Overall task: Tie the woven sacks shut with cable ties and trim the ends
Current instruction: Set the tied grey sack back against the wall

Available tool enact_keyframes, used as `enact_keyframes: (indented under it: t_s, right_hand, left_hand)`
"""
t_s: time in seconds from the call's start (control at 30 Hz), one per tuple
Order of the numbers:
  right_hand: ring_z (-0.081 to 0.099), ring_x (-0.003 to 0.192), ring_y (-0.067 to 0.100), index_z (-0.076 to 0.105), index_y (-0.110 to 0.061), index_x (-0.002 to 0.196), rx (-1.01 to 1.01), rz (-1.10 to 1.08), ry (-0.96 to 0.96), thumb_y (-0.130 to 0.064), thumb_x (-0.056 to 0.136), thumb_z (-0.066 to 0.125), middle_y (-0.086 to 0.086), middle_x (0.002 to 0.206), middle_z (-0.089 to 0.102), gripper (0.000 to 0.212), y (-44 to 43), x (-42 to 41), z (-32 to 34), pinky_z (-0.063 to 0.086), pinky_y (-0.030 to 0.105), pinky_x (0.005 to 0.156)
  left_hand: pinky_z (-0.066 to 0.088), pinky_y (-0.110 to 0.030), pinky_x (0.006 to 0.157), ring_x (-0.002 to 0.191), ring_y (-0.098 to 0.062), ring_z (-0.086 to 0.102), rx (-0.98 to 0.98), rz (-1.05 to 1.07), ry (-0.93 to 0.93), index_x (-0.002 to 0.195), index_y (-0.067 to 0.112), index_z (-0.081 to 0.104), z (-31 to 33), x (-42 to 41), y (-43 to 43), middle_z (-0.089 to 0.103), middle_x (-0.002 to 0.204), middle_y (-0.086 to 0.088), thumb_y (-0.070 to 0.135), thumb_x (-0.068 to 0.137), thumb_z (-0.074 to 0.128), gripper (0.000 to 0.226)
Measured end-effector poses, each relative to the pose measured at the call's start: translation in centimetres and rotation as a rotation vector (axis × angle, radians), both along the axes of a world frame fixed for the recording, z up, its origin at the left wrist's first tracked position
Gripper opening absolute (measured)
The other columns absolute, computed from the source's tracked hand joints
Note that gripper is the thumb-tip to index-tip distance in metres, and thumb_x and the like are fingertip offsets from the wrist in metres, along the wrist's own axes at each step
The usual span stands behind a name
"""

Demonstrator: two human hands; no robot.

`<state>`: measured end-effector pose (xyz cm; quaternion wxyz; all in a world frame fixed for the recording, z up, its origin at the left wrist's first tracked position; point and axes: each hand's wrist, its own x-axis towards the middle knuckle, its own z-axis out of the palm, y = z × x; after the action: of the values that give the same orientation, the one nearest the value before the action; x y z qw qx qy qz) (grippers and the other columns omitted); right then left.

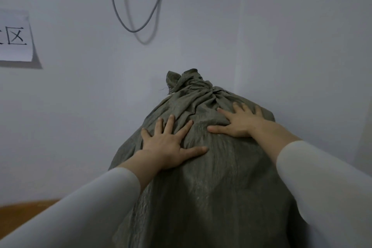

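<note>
- Finds one woven sack [211, 177] standing full and bulging in the corner against the wall [80, 106], with a strip of wooden floor [26, 207] showing at lower left
- Finds the neck [193, 84] gathered into a twisted bunch at the top, leaning away from the camera; cannot confirm any cable tie round it
- Records the left hand [167, 145] laid flat on the near shoulder of the sack, with fingers spread wide, gripping nothing
- Records the right hand [239, 123] likewise flat and splayed, just below the gathers, pressing on the cloth
- Judges the cloth soft, creased and a little slick, and the load bulky and probably heavy; expects slumping rather than a held shape
- Advises taking hold round the bunched neck, just under the flared mouth, at the tightest part of the cloth, not on the smooth sides
- Notes a grey cable [124, 24] looping down the wall and a paper sign [16, 38] at left
</note>
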<state>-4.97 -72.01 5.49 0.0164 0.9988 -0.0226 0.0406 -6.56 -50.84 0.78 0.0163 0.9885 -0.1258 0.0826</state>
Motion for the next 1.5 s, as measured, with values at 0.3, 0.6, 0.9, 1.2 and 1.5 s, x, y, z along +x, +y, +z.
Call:
enact_keyframes:
  t_s: [0.3, 0.6, 0.9, 1.2, 1.5]
  right_hand:
    - [-0.025, 0.143, 0.022, -0.010, -0.031, 0.149, 0.128, -0.066, -0.095, -0.084, 0.076, 0.014, 0.007, 0.156, -0.023, 0.093, 4.6, -7.8, -4.4, -0.021, 0.054, 0.111]
    - [-0.033, 0.138, 0.032, -0.018, -0.052, 0.140, 0.103, -0.049, -0.195, -0.082, 0.077, 0.018, 0.002, 0.153, -0.033, 0.079, 11.8, -12.7, -8.9, -0.015, 0.068, 0.106]
    - [-0.025, 0.143, 0.029, -0.012, -0.052, 0.142, 0.107, -0.127, -0.155, -0.080, 0.080, 0.009, 0.002, 0.156, -0.024, 0.071, 10.5, -9.8, -8.6, -0.013, 0.060, 0.112]
    - [-0.026, 0.142, 0.034, -0.012, -0.045, 0.144, 0.006, -0.105, -0.240, -0.076, 0.083, 0.007, 0.007, 0.156, -0.023, 0.071, 10.9, -10.2, -10.5, -0.014, 0.064, 0.109]
    - [-0.031, 0.140, 0.032, -0.016, -0.045, 0.144, -0.009, -0.067, -0.192, -0.073, 0.086, 0.011, 0.007, 0.154, -0.029, 0.069, 11.3, -11.3, -11.0, -0.017, 0.063, 0.109]
  left_hand:
    - [-0.006, -0.049, 0.116, 0.146, -0.025, -0.012, -0.189, -0.167, -0.121, 0.143, 0.052, -0.007, -1.4, -1.1, 2.4, -0.013, 0.159, 0.002, 0.070, 0.088, 0.017, 0.062]
    - [-0.017, -0.049, 0.113, 0.144, -0.018, -0.022, -0.292, -0.175, -0.190, 0.148, 0.042, 0.005, -4.3, -5.8, 6.2, -0.017, 0.158, 0.004, 0.054, 0.097, 0.016, 0.053]
    - [-0.013, -0.029, 0.112, 0.143, -0.016, -0.024, -0.414, -0.303, -0.018, 0.149, 0.038, 0.003, -5.5, -4.3, 5.9, -0.019, 0.157, 0.004, 0.051, 0.098, 0.023, 0.057]
    - [-0.011, -0.034, 0.116, 0.143, -0.016, -0.023, -0.329, -0.272, 0.043, 0.148, 0.040, -0.002, -6.2, -3.7, 5.8, -0.021, 0.156, 0.004, 0.050, 0.098, 0.020, 0.055]
    - [-0.009, -0.046, 0.118, 0.144, -0.015, -0.022, -0.202, -0.160, 0.053, 0.145, 0.047, -0.009, -6.5, -6.0, 5.8, -0.023, 0.156, 0.006, 0.058, 0.095, 0.015, 0.056]
